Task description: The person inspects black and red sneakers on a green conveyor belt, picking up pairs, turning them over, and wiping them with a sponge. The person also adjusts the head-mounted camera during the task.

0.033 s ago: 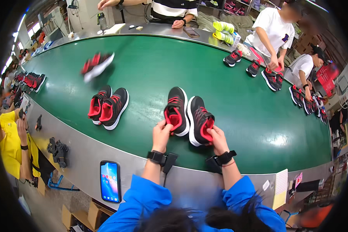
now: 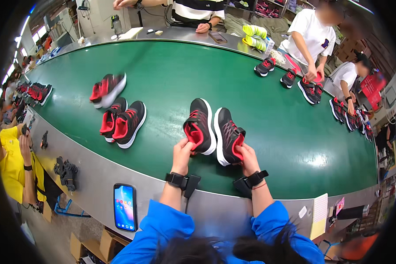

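"Largest item?"

"Green work surface (image 2: pixel 273 132), one, long, spread before me."

"Next?"

"Metal border (image 2: pixel 90 169), one, grey, running along my side of it."

"Footwear?"

"Black sneakers with red linings and white soles. In front of me, at the middle of the green surface: left shoe (image 2: pixel 201 119) and right shoe (image 2: pixel 226 132), side by side, toes pointing away. Whether their heels are lifted, I cannot tell. To my left, apart from these: standing pair (image 2: pixel 134 122), two shoes close together. Just beyond it: blurred pair (image 2: pixel 108 88), same colours."

"Hands?"

"Two, both mine, both occupied. Left hand (image 2: pixel 183 155): fingers closed on the heel collar of the left shoe. Right hand (image 2: pixel 249 159): gripping the right shoe at its heel opening, some fingertips hidden."

"Smaller goods?"

"Phone (image 2: pixel 125 207), one, dark-edged, screen lit, lying on the metal border left of my forearms. Last, black wristbands (image 2: pixel 177 179), two, one on each of my wrists."
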Tool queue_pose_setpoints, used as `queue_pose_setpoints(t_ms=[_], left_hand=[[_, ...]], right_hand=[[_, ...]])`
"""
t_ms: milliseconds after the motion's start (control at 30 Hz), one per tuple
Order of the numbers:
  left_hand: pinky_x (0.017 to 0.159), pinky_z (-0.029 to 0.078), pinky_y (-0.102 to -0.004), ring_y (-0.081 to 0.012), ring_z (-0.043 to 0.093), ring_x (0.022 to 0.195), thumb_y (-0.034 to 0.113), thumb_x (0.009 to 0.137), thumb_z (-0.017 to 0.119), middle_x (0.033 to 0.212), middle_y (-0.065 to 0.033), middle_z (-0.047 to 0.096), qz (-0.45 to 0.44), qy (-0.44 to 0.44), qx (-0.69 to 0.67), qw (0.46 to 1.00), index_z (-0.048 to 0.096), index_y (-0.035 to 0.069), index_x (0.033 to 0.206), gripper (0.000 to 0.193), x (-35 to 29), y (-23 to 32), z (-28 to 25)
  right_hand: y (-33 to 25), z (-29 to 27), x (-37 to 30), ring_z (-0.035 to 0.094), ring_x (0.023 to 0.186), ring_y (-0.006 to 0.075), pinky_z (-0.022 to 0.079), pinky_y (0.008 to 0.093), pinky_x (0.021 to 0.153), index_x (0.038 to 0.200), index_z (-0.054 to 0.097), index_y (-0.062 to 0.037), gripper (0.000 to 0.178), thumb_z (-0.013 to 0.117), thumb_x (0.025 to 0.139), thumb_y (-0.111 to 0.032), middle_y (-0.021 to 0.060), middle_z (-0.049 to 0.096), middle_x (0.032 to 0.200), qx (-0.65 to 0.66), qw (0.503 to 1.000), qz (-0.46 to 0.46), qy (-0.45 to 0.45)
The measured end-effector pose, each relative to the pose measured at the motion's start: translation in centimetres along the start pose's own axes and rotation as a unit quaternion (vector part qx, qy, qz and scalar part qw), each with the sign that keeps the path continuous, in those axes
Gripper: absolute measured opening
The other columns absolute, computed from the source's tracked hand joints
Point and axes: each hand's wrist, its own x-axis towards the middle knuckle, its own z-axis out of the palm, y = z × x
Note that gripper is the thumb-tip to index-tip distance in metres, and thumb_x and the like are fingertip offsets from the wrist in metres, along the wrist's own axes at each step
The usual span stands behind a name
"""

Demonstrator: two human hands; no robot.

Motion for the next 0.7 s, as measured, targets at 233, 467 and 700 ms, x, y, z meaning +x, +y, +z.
queue_pose_setpoints(t_ms=[233, 467, 700], left_hand=[[0.091, 0.053, -0.0469, -0.0251, 0.061, 0.111, 0.02, 0.098, 0.035, 0.125, -0.0118, 0.059, -0.101, -0.118, -0.191, 0.969, 0.047, 0.0, 0.132, 0.04, -1.6, 0.6, 1.7], [0.096, 0.043, -0.0645, -0.0397, 0.051, 0.123, 0.025, 0.097, 0.037, 0.141, -0.0143, 0.045, -0.087, -0.187, -0.201, 0.958, 0.026, 0.014, 0.147, 0.053, -1.7, 1.2, 2.4], [0.096, 0.05, -0.0444, -0.0248, 0.049, 0.121, -0.008, 0.076, 0.059, 0.127, -0.0073, 0.04, 0.085, -0.034, -0.123, 0.988, 0.033, 0.016, 0.146, 0.078, -1.8, 2.0, 3.4]], right_hand=[[0.5, -0.4, 0.2, 0.063, 0.07, 0.0126, 0.049, 0.0264, 0.053, 0.113, 0.059, -0.0059, 0.03, 0.047, 0.098, -0.028, 0.0033, 0.067, 0.089, 0.147, 0.985, 0.042, -0.084], [-0.5, -0.4, -0.1, 0.063, 0.076, 0.0146, 0.051, 0.0288, 0.054, 0.13, 0.049, -0.0138, 0.038, 0.051, 0.095, -0.031, 0.0024, 0.064, 0.102, 0.219, 0.97, 0.052, -0.089], [-0.8, -0.3, 0.1, 0.049, 0.116, 0.0182, 0.04, 0.0333, 0.1, 0.136, 0.041, -0.0096, 0.071, 0.075, 0.074, -0.006, 0.01, 0.048, 0.129, -0.011, 0.973, -0.232, 0.014]])
